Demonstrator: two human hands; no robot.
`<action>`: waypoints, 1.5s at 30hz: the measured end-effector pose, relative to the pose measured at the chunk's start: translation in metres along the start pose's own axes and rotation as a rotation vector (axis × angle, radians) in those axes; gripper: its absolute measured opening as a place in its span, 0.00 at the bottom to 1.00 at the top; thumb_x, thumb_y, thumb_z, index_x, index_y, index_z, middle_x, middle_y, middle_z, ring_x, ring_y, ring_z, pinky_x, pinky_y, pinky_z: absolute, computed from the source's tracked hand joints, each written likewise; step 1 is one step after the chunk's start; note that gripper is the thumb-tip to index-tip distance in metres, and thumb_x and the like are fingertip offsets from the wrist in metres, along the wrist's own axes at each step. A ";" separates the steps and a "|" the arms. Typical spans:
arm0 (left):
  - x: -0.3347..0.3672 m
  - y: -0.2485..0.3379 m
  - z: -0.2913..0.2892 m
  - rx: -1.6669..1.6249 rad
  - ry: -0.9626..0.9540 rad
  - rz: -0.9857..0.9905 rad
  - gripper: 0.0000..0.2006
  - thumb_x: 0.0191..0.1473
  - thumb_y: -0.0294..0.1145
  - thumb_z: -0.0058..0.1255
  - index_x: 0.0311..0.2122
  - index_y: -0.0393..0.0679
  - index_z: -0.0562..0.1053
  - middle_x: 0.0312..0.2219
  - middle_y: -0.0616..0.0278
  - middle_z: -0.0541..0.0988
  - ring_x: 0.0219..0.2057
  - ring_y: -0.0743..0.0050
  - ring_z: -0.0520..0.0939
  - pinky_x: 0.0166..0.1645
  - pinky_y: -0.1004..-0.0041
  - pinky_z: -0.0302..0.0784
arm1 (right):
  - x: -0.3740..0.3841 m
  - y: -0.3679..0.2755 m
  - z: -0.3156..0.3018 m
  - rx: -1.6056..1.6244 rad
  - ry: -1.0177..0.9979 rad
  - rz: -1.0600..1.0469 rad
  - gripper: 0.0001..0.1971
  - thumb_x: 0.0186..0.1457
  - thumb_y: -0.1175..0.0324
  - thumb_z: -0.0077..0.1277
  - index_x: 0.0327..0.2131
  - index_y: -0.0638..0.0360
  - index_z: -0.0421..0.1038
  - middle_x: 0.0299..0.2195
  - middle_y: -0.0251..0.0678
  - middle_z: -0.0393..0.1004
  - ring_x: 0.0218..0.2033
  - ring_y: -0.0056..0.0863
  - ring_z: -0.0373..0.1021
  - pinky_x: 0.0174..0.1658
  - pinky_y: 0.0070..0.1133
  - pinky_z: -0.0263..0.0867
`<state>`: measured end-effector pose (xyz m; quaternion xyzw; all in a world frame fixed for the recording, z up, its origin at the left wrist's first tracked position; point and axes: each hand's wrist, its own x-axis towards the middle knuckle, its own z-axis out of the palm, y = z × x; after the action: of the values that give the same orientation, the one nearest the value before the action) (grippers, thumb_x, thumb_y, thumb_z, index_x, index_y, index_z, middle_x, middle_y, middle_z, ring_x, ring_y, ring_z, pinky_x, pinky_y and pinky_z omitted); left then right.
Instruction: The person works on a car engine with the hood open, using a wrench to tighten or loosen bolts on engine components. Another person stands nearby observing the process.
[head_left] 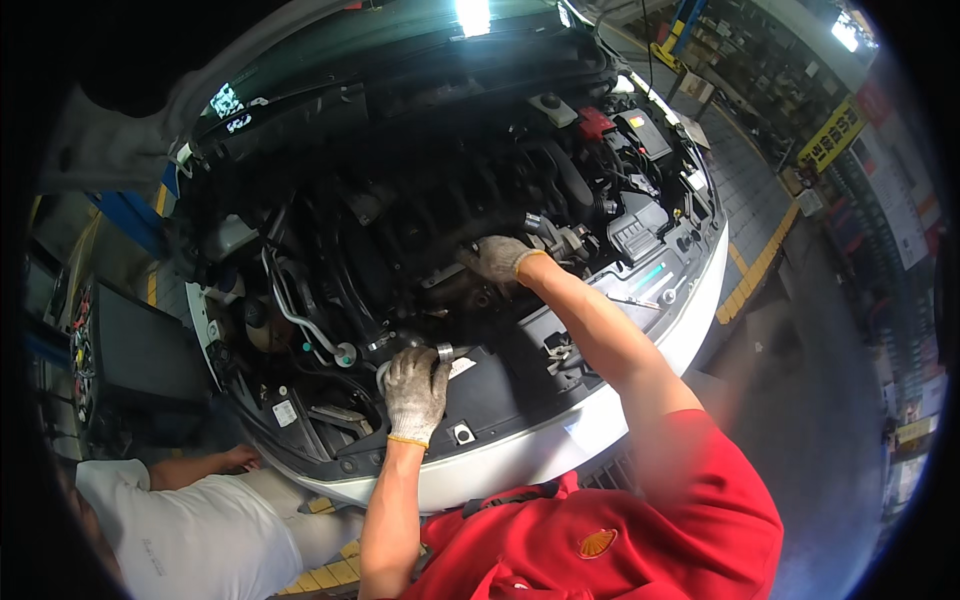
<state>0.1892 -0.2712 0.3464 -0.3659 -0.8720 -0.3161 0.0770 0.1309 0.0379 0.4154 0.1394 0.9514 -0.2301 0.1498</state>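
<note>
The car (400, 290), bay open, ended in a curved white front edge (695, 325), with grey floor (790, 390) alongside at right. Its dark engine (430, 215) sat mid-bay, detail lost in shadow. A co-worker (190, 525), cut off, crowded the left corner. Room lay between both forearms over the black front panel (500, 390). The gloved right hand (502, 260) reached onto the engine, fingertips hidden, grip impossible to tell. The gloved left hand (413, 390), fingers bent close together, met a short silver cylinder (445, 352); whether clamped, I couldn't tell.
</note>
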 end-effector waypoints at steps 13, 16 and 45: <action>-0.009 0.006 -0.002 -0.027 -0.033 -0.064 0.14 0.60 0.37 0.61 0.47 0.41 0.79 0.48 0.52 0.80 0.54 0.48 0.78 0.60 0.49 0.71 | -0.094 0.052 0.095 -0.098 0.324 -0.418 0.15 0.69 0.55 0.54 0.42 0.57 0.78 0.38 0.49 0.81 0.44 0.53 0.76 0.48 0.43 0.73; -0.008 0.004 0.001 0.009 0.000 -0.071 0.16 0.64 0.42 0.59 0.48 0.41 0.80 0.49 0.53 0.81 0.56 0.48 0.78 0.62 0.51 0.71 | -0.079 0.053 0.079 -0.041 0.302 -0.387 0.18 0.70 0.52 0.50 0.47 0.57 0.79 0.41 0.50 0.82 0.46 0.54 0.77 0.50 0.43 0.73; -0.005 -0.005 0.001 -0.040 -0.065 -0.095 0.18 0.63 0.46 0.59 0.48 0.42 0.82 0.50 0.55 0.82 0.58 0.48 0.78 0.65 0.50 0.71 | 0.006 0.001 0.020 -0.095 0.124 -0.010 0.31 0.72 0.43 0.40 0.51 0.64 0.80 0.48 0.59 0.81 0.54 0.56 0.76 0.58 0.44 0.71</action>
<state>0.1897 -0.2760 0.3409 -0.3355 -0.8840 -0.3247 0.0259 0.1302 0.0306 0.3961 0.1412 0.9694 -0.1762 0.0959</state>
